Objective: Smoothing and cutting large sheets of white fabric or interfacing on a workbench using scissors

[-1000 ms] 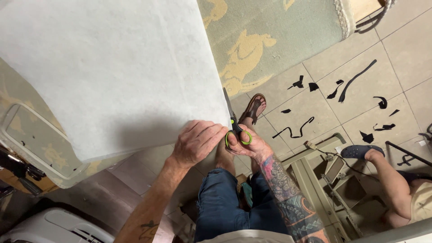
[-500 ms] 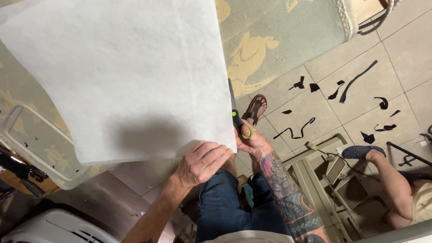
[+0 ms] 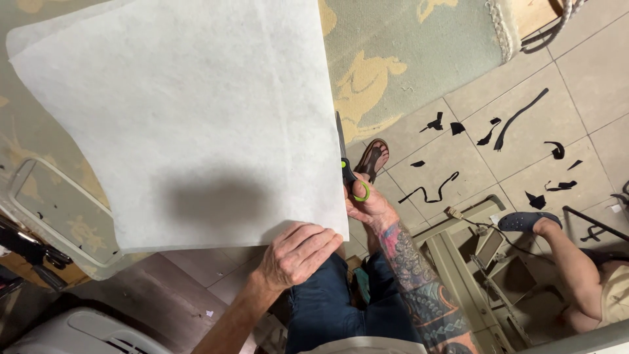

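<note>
Tiled floor; fibrous white sheet, green-handled scissors

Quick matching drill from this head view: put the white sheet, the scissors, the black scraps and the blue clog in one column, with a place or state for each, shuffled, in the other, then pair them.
Things:
1. white sheet
2. scissors
3. black scraps
4. blue clog

Places or states:
A. scattered on the tiled floor
B. on another person's foot, at the right
C. pinched at its near corner by the left hand
D. held in the right hand, blades along the sheet's right edge

Pairs: 1-C, 2-D, 3-A, 4-B
</note>
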